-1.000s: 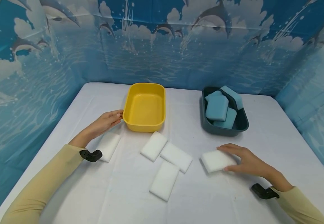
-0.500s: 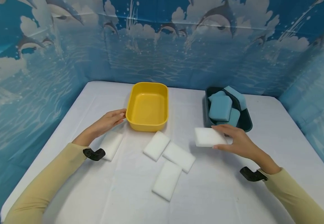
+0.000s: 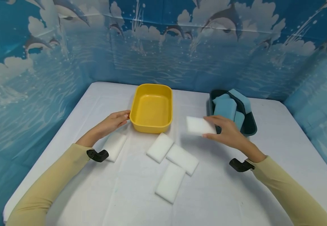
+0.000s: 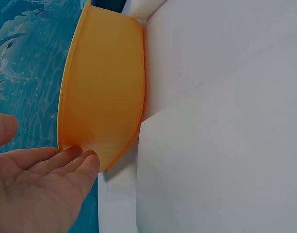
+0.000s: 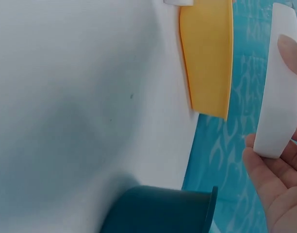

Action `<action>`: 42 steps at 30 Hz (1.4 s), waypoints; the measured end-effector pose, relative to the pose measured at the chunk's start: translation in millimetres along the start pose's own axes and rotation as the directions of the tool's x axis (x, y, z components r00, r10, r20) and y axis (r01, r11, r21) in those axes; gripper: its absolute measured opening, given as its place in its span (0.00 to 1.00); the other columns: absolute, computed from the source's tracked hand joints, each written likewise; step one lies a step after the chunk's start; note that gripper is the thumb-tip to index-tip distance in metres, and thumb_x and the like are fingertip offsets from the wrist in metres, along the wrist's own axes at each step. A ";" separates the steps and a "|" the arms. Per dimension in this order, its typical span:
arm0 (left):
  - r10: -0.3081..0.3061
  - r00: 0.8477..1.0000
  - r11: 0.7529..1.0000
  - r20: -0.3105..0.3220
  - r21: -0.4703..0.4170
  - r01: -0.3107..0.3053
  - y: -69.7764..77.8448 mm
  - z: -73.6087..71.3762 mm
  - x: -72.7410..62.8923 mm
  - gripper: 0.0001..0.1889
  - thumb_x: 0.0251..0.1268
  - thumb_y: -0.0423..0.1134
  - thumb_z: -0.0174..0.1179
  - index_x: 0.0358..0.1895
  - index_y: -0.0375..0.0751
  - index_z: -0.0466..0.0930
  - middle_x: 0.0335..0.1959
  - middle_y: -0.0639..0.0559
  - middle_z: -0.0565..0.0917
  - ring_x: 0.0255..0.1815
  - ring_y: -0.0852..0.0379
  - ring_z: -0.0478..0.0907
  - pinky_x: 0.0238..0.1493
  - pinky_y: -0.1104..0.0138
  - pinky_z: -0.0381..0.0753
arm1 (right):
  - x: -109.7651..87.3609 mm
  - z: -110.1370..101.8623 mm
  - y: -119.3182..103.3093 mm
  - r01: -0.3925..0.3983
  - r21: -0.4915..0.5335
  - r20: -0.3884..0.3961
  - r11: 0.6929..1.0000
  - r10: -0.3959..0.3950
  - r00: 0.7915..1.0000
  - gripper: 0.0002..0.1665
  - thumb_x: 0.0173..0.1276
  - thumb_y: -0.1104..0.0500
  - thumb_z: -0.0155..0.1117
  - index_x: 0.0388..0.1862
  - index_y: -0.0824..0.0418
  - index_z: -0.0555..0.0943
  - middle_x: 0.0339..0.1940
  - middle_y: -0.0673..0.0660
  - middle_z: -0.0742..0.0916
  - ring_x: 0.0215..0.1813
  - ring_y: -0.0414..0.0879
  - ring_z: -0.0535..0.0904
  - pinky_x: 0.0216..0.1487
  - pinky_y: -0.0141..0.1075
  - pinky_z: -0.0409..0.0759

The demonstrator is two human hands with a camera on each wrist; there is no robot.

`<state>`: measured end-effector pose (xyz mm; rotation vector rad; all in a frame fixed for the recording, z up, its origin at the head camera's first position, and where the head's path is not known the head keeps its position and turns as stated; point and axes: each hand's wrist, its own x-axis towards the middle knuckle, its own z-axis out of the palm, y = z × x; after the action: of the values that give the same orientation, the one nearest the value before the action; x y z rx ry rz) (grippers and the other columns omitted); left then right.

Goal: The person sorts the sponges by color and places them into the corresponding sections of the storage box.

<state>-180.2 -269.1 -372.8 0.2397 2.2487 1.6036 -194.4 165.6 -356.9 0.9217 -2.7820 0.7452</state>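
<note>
My right hand (image 3: 226,130) grips a white sponge block (image 3: 199,126) between thumb and fingers, held above the table in front of the dark teal bin. In the right wrist view the same white sponge (image 5: 279,82) stands clear of the table, thumb on one face and fingers on the other. My left hand (image 3: 109,126) touches the left wall of a bare yellow bin (image 3: 151,129) with straight fingers. Seen from the left wrist, those fingertips (image 4: 90,158) lie against the yellow wall (image 4: 105,73), the thumb apart.
Three white sponges (image 3: 160,148) lie close together before the yellow bin; another white sponge (image 3: 114,146) lies under the left wrist. The dark teal bin (image 3: 249,125) at the back right holds several blue sponges (image 3: 225,108). A dolphin-print curtain (image 3: 157,62) surrounds the table.
My right hand has lifted the white sponge off the table and carried it left and away from me, toward the yellow bin. My left hand has stayed at the yellow bin's side.
</note>
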 end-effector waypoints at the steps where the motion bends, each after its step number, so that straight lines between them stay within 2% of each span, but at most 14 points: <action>1: -0.001 1.000 1.000 -0.001 -0.001 0.001 -0.2 0.0 0.1 0.28 0.78 0.42 0.33 0.75 0.37 0.42 0.77 0.43 0.47 0.78 0.47 0.46 0.76 0.54 0.51 | 2.8 1.4 -0.8 -0.002 -0.001 0.003 1.000 0.002 1.000 0.40 0.53 0.51 0.73 0.63 0.62 0.73 0.61 0.67 0.77 0.60 0.61 0.73 0.52 0.57 0.77; 13: 0.047 0.999 0.999 0.013 0.005 -0.047 -6.1 1.8 -0.8 0.29 0.78 0.43 0.34 0.75 0.35 0.42 0.77 0.41 0.47 0.78 0.44 0.46 0.75 0.51 0.50 | 45.9 20.5 -8.6 0.018 0.022 0.026 1.000 -0.018 0.999 0.41 0.53 0.47 0.72 0.65 0.61 0.72 0.59 0.63 0.78 0.58 0.57 0.75 0.55 0.53 0.78; 17: 0.040 0.999 0.999 0.004 0.019 -0.040 -8.1 2.9 -2.6 0.29 0.78 0.43 0.34 0.75 0.36 0.42 0.77 0.42 0.47 0.78 0.45 0.46 0.75 0.52 0.52 | 61.8 27.5 -14.3 0.020 0.055 0.031 0.998 -0.022 0.999 0.42 0.54 0.46 0.71 0.65 0.61 0.71 0.58 0.62 0.79 0.56 0.56 0.77 0.55 0.52 0.79; 23: 0.039 0.999 0.999 -0.007 0.015 -0.039 -5.5 3.1 -2.9 0.28 0.78 0.43 0.33 0.75 0.37 0.43 0.77 0.43 0.49 0.78 0.48 0.47 0.75 0.53 0.52 | 83.2 33.6 -20.9 0.073 0.091 0.007 0.993 -0.074 0.997 0.40 0.54 0.51 0.72 0.64 0.65 0.71 0.56 0.66 0.79 0.56 0.58 0.76 0.57 0.49 0.79; 29: 0.042 0.999 0.999 -0.005 0.013 -0.042 -2.0 4.1 -3.3 0.28 0.77 0.42 0.34 0.74 0.35 0.42 0.77 0.42 0.48 0.78 0.47 0.46 0.76 0.53 0.51 | 102.5 38.9 -27.8 0.089 0.121 -0.001 0.989 -0.090 0.996 0.39 0.55 0.53 0.72 0.63 0.66 0.72 0.56 0.65 0.79 0.55 0.57 0.76 0.58 0.48 0.78; 36: 0.019 1.000 1.000 -0.016 0.016 -0.018 -1.4 6.3 -5.2 0.28 0.78 0.43 0.34 0.75 0.36 0.43 0.77 0.43 0.49 0.78 0.48 0.47 0.76 0.54 0.52 | 123.6 51.0 -37.9 0.093 0.127 0.040 0.988 -0.098 0.994 0.39 0.55 0.52 0.72 0.64 0.66 0.71 0.56 0.64 0.79 0.52 0.55 0.75 0.54 0.48 0.78; 42: 0.026 1.000 0.999 -0.018 0.022 -0.025 -1.8 6.1 -4.2 0.28 0.78 0.43 0.33 0.74 0.35 0.42 0.77 0.42 0.48 0.78 0.46 0.46 0.76 0.53 0.51 | 136.7 58.2 -45.6 0.113 0.111 0.063 0.987 -0.120 0.991 0.40 0.55 0.51 0.72 0.64 0.66 0.71 0.58 0.64 0.79 0.49 0.54 0.75 0.50 0.45 0.78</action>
<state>-173.8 -265.9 -375.3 0.2616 2.2873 1.6007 -275.7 33.2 -353.4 1.1402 -2.7405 0.8677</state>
